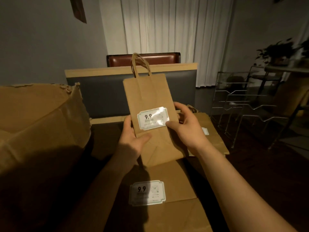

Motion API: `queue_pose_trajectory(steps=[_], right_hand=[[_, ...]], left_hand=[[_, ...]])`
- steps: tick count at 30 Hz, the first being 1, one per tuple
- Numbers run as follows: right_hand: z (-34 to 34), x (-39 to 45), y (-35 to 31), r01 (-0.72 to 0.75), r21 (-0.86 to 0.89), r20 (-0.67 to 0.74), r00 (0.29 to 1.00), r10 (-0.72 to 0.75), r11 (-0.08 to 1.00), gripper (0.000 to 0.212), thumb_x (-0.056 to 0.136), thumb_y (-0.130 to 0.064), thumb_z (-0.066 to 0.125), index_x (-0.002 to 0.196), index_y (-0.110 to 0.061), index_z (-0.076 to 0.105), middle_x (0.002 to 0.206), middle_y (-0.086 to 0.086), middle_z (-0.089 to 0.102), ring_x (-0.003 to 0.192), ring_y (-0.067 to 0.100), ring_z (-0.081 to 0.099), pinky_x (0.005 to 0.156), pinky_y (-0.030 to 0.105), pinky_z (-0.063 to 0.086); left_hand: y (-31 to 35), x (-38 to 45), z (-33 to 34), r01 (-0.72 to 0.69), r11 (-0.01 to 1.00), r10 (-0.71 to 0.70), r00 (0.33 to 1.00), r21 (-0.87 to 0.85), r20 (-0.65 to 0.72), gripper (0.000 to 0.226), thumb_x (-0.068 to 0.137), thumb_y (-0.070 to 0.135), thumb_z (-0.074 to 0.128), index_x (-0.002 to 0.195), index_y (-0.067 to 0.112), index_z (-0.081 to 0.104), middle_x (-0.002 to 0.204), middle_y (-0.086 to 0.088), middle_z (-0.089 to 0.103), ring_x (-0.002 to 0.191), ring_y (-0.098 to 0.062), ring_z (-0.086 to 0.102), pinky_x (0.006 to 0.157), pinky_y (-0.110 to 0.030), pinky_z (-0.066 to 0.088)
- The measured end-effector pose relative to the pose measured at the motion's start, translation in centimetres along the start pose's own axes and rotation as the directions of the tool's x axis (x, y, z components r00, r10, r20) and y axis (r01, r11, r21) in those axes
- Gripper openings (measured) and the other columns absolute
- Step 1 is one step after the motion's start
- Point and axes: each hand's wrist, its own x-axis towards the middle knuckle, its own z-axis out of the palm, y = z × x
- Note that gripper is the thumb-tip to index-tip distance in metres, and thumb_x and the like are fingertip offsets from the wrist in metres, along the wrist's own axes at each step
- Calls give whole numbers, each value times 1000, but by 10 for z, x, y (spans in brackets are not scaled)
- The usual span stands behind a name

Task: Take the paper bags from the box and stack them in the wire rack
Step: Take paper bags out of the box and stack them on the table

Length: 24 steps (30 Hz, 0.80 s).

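- The dim light swallows much of the scene: the small print on the held bag's label [152,118] is washed out by glare, and only "9.9" reads.
- Your left hand [133,139] covers the lower left edge of the flat paper bag [150,101]; its fingers pass behind the bag and are hidden, with only the thumb showing on the front.
- Your right hand [185,129] grasps the bag's right edge — thumb pressed on the corner of the label, fingers curled round behind the paper.
- Both hands hold the bag upright above the surface, its twisted handles [140,64] pointing up.
- A second bag [175,190] lies flat below your forearms, partly shadowed and cut off by the bottom edge; its own label [147,192] faces up.
- A third bag [212,131] lies to the right, mostly hidden behind your right hand and wrist.
- The cardboard box [41,123] stands on your left, its inside out of sight and its near side lost in shadow.
- The wire rack [242,101] stands well apart on the right — thin, dark and hard to trace against the chairs behind it.
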Motion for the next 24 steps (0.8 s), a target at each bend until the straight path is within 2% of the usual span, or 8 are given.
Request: queue_pose_trajectory(steps=[2,4,8,10,12,16,21,24], right_hand=[[-17,7,-6,-33,-53,-96,995,28,998,59,90,-3,66,143,-23,47,118,-11,65,98,-2,65,85,20,56],[-37,11,-9,-92,-117,-163,984,73,989,52,91,-4,61,139,-23,52,116,-10,66,108,11,65,97,38,55],[-79,14,-4,-306,-310,-214,945,247,900,45,91,-2,54,131,-21,60,104,-5,66,106,26,66,94,48,56],[-90,18,8,-388,-388,-250,917,309,836,41,92,-1,54,128,-18,62,105,4,66,107,30,65,94,48,55],[-93,24,26,-460,-466,-276,887,369,756,39,94,-4,55,131,-14,60,122,11,64,116,32,60,99,43,52],[-92,29,55,-521,-550,-301,853,427,653,37,93,-11,55,130,-13,62,132,13,61,123,34,55,103,39,47],[-90,32,67,-539,-564,-289,839,462,625,42,91,-19,57,133,-16,55,136,12,55,122,33,54,99,40,47],[-95,31,70,-538,-550,-288,840,460,639,42,91,-19,57,133,-16,53,133,11,58,119,31,57,87,34,46]], left_hand=[[7,15,24,118,990,-118,993,-83,6,65,88,-11,62,136,28,44,122,-3,70,113,-19,67,101,-49,52],[11,30,50,197,974,-191,979,-112,67,64,89,-14,60,137,26,45,121,-5,70,114,-21,66,100,-48,52],[3,60,100,344,934,-337,938,-95,80,52,88,-15,58,125,22,54,115,-9,71,105,-26,69,90,-47,57],[-13,76,121,422,907,-419,904,-14,79,48,87,-13,62,126,14,57,112,-12,72,101,-29,70,86,-48,59],[-28,86,135,485,868,-493,868,110,64,45,84,-8,69,124,9,58,110,-13,72,98,-30,70,85,-50,59],[-54,98,151,454,790,-472,879,413,-64,38,77,7,78,112,12,63,107,-9,69,99,-27,68,85,-44,60],[-58,95,162,507,799,-525,850,323,-37,27,83,11,70,108,11,59,107,-11,69,100,-31,67,93,-49,56],[-54,92,169,562,801,-574,819,206,4,44,81,25,68,121,14,56,114,-12,67,105,-32,64,96,-51,53]])
